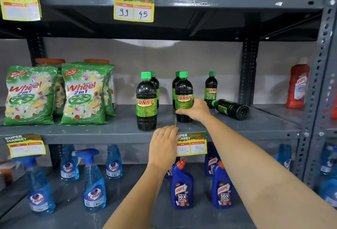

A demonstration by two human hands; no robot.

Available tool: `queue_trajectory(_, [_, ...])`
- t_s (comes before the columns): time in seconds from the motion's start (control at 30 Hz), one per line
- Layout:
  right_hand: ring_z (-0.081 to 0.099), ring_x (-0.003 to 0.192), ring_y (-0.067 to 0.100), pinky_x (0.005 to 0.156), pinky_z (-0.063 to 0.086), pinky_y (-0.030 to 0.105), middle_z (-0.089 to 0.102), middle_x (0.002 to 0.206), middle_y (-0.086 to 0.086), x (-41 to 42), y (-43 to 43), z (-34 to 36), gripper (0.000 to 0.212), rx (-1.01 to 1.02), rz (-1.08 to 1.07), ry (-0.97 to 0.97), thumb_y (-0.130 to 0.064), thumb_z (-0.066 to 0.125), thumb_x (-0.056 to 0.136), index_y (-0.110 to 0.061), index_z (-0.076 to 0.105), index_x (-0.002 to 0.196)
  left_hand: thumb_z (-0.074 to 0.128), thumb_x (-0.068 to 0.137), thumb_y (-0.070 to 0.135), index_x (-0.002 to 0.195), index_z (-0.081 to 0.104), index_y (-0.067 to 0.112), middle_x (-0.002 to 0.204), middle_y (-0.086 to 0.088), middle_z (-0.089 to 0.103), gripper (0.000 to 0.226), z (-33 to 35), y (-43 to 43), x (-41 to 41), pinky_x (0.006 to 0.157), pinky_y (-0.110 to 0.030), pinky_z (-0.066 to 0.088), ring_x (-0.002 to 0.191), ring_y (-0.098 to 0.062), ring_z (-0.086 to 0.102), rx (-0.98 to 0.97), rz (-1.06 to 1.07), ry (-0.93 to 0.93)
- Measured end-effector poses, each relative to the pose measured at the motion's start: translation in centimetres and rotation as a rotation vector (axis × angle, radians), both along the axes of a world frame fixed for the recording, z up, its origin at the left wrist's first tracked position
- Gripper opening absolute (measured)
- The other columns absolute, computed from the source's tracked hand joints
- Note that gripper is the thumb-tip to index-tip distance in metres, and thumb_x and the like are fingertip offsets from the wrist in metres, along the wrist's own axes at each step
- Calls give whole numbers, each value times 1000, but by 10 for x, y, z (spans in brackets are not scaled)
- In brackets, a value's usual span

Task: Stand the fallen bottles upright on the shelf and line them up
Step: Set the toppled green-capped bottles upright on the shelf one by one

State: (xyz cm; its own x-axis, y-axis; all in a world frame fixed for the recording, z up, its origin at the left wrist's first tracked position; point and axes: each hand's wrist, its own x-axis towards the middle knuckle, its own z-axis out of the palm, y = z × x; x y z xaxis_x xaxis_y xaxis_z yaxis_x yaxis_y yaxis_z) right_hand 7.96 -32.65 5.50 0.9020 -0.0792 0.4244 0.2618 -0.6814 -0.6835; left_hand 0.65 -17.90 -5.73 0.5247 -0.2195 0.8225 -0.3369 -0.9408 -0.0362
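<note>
Dark Sunny bottles with green caps stand on the middle shelf (109,130). One upright bottle (146,101) is at the front left. My right hand (196,110) grips the lower part of a second upright bottle (183,93) at the front. Behind them stand two more, partly hidden, and another upright bottle (211,88) is further right. One bottle (231,108) lies on its side at the right, cap pointing left. My left hand (164,144) rests flat on the shelf's front edge, fingers together, holding nothing.
Green Wheel detergent bags (83,93) fill the shelf's left part. A red Harpic bottle (298,84) stands beyond the upright post (249,72) at right. Price tags (191,144) hang on the shelf edge. Blue Colin sprays (94,183) and Harpic bottles (182,186) stand below.
</note>
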Motion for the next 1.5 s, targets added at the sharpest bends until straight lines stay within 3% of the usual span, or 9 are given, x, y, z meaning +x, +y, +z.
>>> queue_trajectory(0.2, [63, 90, 15, 73, 47, 26, 70, 106, -2, -27, -4, -3, 68, -7, 21, -15, -56, 87, 54, -20, 67, 107, 63, 92, 24, 117, 65, 10, 115, -6, 69, 29, 2, -2, -3, 95, -37, 43, 106, -24, 62, 22, 13, -7])
queue_trajectory(0.53, [65, 101, 17, 82, 54, 33, 68, 109, -3, -49, -4, -6, 80, 24, 29, 23, -64, 85, 48, -20, 61, 112, 57, 95, 26, 125, 62, 9, 124, -9, 65, 34, 8, 1, -5, 102, -39, 41, 115, -26, 59, 42, 26, 68])
queue_trajectory(0.7, [46, 133, 27, 104, 41, 46, 45, 147, 6, -64, -12, 3, 123, 145, 40, 14, -80, 69, 56, -24, 17, 153, 55, 97, 22, 132, 56, 5, 134, -13, 58, 39, 7, 3, -5, 109, -42, 37, 125, -28, 53, -21, -58, 56])
queue_trajectory(0.87, [59, 79, 7, 75, 42, 33, 64, 81, -8, -70, -68, 31, 66, 341, -213, -364, -60, 50, 89, -20, 41, 139, 56, 94, 8, 134, 52, -2, 138, -18, 54, 41, 16, -3, -19, 109, -43, 38, 129, -32, 49, -171, -164, -113])
queue_trajectory(0.93, [62, 84, 17, 74, 44, 33, 63, 80, -7, -59, -98, 40, 51, 279, -309, -389, -53, 49, 92, -18, 51, 130, 52, 95, 14, 128, 58, 2, 131, -14, 59, 36, 21, -18, -24, 100, -43, 43, 121, -29, 53, -95, -169, -231])
queue_trajectory(1.03, [62, 99, 29, 81, 49, 38, 65, 98, 3, -35, -143, 44, 38, 173, -351, -319, -40, 53, 91, -15, 58, 118, 49, 94, 22, 123, 60, 6, 125, -10, 62, 34, 30, -59, -22, 93, -41, 45, 114, -29, 57, 45, -249, -254])
queue_trajectory(1.13, [59, 95, 33, 77, 48, 37, 63, 108, 11, -12, -176, 39, 33, -11, -321, -78, -39, 58, 83, -12, 61, 102, 45, 99, 29, 135, 51, 8, 138, -10, 54, 42, 29, -98, -11, 104, -42, 40, 130, -28, 48, 193, -153, -202])
queue_trajectory(1.33, [42, 136, 36, 107, 39, 43, 38, 153, 13, 16, -193, 37, 103, -151, -181, 287, -84, 47, 71, -13, 42, 145, 25, 102, 43, 135, 54, 6, 139, -11, 55, 58, 18, -117, 6, 103, -42, 42, 130, -28, 49, 322, 91, -5])
queue_trajectory(1.5, [47, 131, 36, 102, 42, 41, 41, 151, 15, 43, -182, 35, 110, -118, -112, 360, -85, 56, 63, -13, 41, 145, 29, 101, 43, 122, 60, 6, 119, -11, 65, 52, 15, -115, 14, 90, -40, 48, 107, -29, 60, 373, 113, -21])
